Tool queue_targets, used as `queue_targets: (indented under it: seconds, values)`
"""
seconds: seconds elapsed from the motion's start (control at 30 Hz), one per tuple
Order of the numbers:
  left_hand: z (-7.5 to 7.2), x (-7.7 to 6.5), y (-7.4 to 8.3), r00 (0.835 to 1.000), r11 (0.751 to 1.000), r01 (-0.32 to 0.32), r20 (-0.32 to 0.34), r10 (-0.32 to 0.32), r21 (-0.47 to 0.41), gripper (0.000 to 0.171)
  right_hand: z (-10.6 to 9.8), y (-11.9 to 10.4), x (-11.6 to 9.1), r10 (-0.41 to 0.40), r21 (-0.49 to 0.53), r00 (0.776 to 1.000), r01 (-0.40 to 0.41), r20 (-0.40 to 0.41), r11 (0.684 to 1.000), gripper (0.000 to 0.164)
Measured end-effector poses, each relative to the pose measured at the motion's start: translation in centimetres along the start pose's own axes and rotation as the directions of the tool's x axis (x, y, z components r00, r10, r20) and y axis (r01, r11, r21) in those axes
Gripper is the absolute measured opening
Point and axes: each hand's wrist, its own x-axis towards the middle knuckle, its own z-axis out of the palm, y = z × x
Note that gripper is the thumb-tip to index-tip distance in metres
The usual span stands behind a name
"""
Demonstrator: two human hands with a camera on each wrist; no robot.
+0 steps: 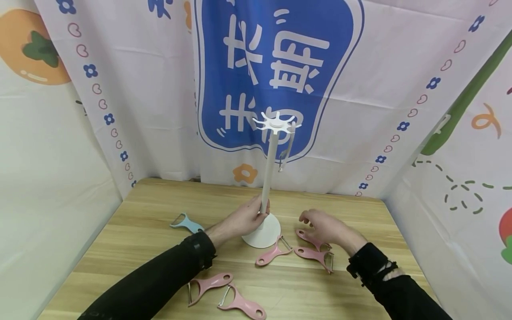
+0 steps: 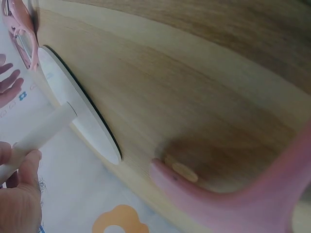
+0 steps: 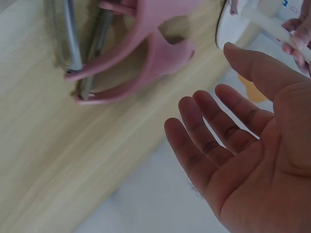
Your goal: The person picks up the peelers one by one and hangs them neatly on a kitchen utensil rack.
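A white stand (image 1: 270, 169) with a round base and a ring of hooks on top stands upright on the table. My left hand (image 1: 249, 218) grips its pole low down, fingers curled round it, as the left wrist view also shows. One peeler (image 1: 286, 149), its colour hard to tell, hangs from a hook at the right. My right hand (image 1: 325, 227) hovers over a pink peeler (image 1: 308, 238) near the base. In the right wrist view its fingers (image 3: 209, 141) are loosely extended and hold nothing. Another pink peeler (image 1: 310, 254) lies just in front of that one.
A third pink peeler (image 1: 272, 255) lies before the base. Two more pink peelers (image 1: 212, 282) (image 1: 244, 306) lie at the front, near my left forearm. A light blue peeler (image 1: 188, 223) lies left of my left wrist. A printed curtain (image 1: 160, 111) hangs behind the wooden table (image 1: 152, 195).
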Motion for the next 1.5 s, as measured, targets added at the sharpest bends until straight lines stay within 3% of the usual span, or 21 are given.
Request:
queue_targets:
  seconds: [0.43, 0.63, 1.0, 1.5]
  values:
    - [0.0, -0.1, -0.1, 1.0, 1.0, -0.011, 0.0, 0.011, -0.003, 0.02, 1.1, 0.3, -0.6, 0.046, 0.02, 0.998, -0.047, 0.039, 0.999, 0.04]
    - [0.0, -0.1, -0.1, 1.0, 1.0, 0.003, 0.0, -0.003, -0.001, 0.02, 1.1, 0.4, -1.0, 0.072, -0.043, 0.996, -0.07, 0.045, 0.997, 0.026]
    - [0.0, -0.1, 0.0, 1.0, 1.0, 0.0, 0.002, 0.0, -0.001, 0.021, 1.4, 1.1, -1.2, 0.109, -0.035, 0.99, -0.106, 0.091, 0.994, 0.017]
    - [0.0, -0.1, 0.0, 1.0, 1.0, 0.009, 0.004, -0.009, -0.001, 0.02, 0.9, 1.3, -1.4, 0.097, -0.019, 0.993, -0.096, 0.069, 0.995, 0.016]
